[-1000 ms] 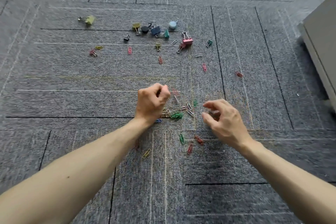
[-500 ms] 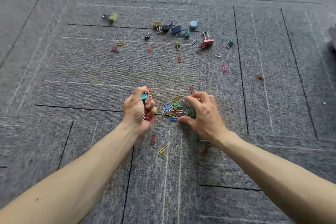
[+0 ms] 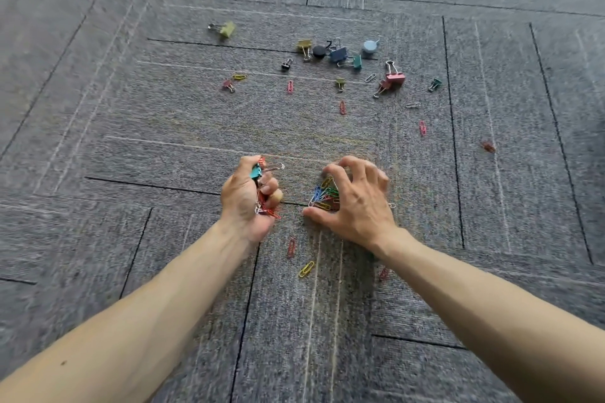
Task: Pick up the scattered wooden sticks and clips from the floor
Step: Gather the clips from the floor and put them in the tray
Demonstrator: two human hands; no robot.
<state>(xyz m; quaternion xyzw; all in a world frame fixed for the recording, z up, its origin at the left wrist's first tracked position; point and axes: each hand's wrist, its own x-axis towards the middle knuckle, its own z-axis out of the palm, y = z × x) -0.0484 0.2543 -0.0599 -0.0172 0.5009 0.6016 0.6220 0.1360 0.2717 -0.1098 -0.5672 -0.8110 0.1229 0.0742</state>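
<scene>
Step in hand: we judge this to be gathering the near pile of paper clips point(image 3: 322, 195), about midway through the task.
Left hand point(image 3: 250, 196): fingers curled tight round a handful of clips point(image 3: 262, 180), a teal binder clip showing at the top.
Right hand point(image 3: 355, 203): fingers spread and arched over the pile, thumb on the carpet point(image 3: 163, 157), not closed on anything that we can see.
Loose nearby: a red clip point(image 3: 291, 247) and a yellow clip point(image 3: 306, 268) lie just nearer than the hands.
Far group: binder clips point(image 3: 339, 54) and a pink binder clip point(image 3: 394, 77) lie well apart from the hands.
Wooden sticks: we see none; a tan tip at the left fingers may be one, but it is too blurred to tell.
Next move: it calls for the right fingers to close under the thin, flat clips and lift them cleanly off the pile.
</scene>
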